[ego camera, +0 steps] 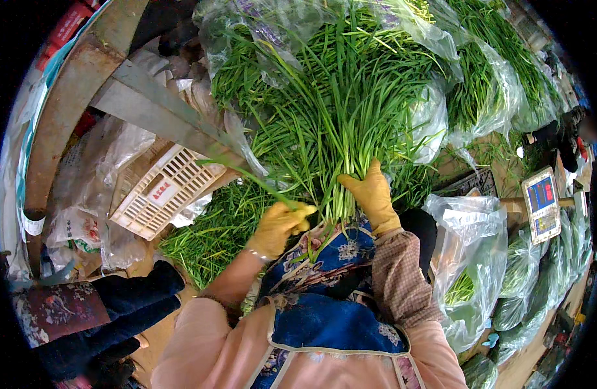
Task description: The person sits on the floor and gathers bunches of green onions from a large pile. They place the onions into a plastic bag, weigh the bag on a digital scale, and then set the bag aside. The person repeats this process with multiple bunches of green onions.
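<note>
My right hand (pixel 373 197), in a yellow glove, grips a bunch of long green stalks (pixel 346 180) that look like garlic chives. Their pale lower ends point down at my lap, and the leaves fan out away from me. To the left of the bunch, my left hand (pixel 275 226), gloved as well, pinches a loose green blade (pixel 264 184) that stretches out to the upper left. Beyond both hands lies a large heap of the same greens (pixel 322 78), partly under clear plastic. A blue flowered apron (pixel 322 321) covers my lap.
More chives (pixel 215 233) lie on the floor to the left, near a white plastic crate (pixel 167 192) and a metal beam (pixel 167 102). At right are a clear plastic bag (pixel 468 272) holding greens, a scale display (pixel 541 205) and several filled bags (pixel 519 272). Another person's legs (pixel 133 296) show at lower left.
</note>
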Motion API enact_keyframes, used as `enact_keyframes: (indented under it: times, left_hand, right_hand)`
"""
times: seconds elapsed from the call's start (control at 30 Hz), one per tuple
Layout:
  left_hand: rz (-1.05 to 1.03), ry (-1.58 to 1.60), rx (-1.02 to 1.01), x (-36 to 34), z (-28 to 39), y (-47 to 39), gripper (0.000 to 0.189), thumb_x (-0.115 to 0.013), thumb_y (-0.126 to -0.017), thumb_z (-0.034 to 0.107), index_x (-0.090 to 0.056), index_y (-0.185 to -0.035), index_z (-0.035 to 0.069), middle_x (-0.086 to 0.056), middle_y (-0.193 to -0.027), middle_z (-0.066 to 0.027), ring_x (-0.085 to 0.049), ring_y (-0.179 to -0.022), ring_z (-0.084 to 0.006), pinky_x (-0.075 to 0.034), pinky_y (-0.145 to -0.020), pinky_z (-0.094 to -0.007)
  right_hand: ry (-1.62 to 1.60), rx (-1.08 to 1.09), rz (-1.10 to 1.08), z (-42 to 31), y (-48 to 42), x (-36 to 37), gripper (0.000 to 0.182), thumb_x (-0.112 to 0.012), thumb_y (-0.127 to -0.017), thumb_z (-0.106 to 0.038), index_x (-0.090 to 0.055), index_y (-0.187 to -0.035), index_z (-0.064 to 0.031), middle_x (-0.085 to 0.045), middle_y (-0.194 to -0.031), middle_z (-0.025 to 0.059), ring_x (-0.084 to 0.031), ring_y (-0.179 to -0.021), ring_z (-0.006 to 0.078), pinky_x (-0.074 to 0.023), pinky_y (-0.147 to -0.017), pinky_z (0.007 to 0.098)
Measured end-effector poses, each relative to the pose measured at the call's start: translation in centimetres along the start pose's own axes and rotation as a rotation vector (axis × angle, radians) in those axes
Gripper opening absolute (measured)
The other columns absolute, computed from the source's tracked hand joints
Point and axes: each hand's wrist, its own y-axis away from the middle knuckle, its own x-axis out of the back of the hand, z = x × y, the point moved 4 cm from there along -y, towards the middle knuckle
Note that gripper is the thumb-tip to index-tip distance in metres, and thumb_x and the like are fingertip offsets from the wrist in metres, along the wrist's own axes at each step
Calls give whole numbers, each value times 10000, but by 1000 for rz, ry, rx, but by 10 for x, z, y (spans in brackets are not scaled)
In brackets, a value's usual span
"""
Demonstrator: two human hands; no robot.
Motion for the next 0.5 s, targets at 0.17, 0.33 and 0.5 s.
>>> enact_keyframes:
  times: [0.17,0.33,0.5]
  left_hand:
    - [343,-137,235,133,-32,39,254,-587,-853,224,-595,-1023,35,-641,-854,-33,-602,-733,-136,-436,-586,-233]
    - [-49,-849,296,82,-35,7,421,-535,-865,379,-581,-1071,15,-617,-963,-137,-603,-796,-249,-468,-711,-336]
    - [-46,95,131,-24,-42,-90,589,-445,-884,511,-496,-1193,12,-568,-1134,-105,-558,-988,-205,-442,-864,-318]
  right_hand:
    - [-266,3,22,21,-3,-5,579,-694,-674,-233,-435,-1132,10,-633,-923,170,-612,-815,312,-480,-733,362]
    - [-584,144,-67,49,13,25,420,-635,-754,-16,-502,-1152,-23,-589,-1028,99,-573,-890,185,-473,-766,294]
    - [-977,-4,-95,60,42,48,336,-616,-782,-108,-551,-1102,-27,-586,-1043,106,-578,-934,203,-471,-815,307]
